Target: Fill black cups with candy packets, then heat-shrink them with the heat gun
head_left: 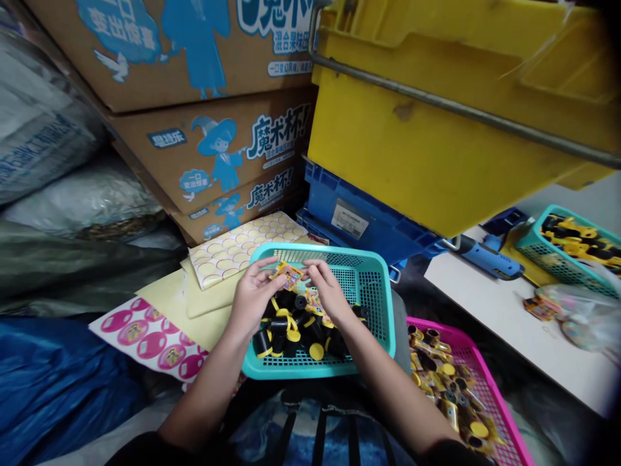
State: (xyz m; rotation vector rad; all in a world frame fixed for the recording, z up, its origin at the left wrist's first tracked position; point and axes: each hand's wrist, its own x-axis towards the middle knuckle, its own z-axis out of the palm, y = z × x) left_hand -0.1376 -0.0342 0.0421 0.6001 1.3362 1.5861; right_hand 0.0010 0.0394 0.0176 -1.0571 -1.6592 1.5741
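Note:
Between my fingertips is a small yellow-edged, colourful printed label point(290, 276), held above a teal plastic basket point(317, 371). My left hand point(257, 288) pinches its left side with thumb and fingers. At its right edge, my right hand point(328, 292) has its fingertips closed on it. More of the same print point(313, 301) shows just below, partly behind my right hand; whether it joins the held piece I cannot tell. Several black cylinders with yellow caps and rings point(279, 325) lie in the basket under my hands.
A pink basket point(478, 362) of wrapped black-and-yellow pieces stands at right. Sticker sheets point(167, 340) lie at left. Behind are cartons point(204, 155), a yellow crate point(436, 142) and a blue crate point(325, 200). A white table point(478, 298) holds a blue tool point(490, 257) and another teal basket point(557, 249).

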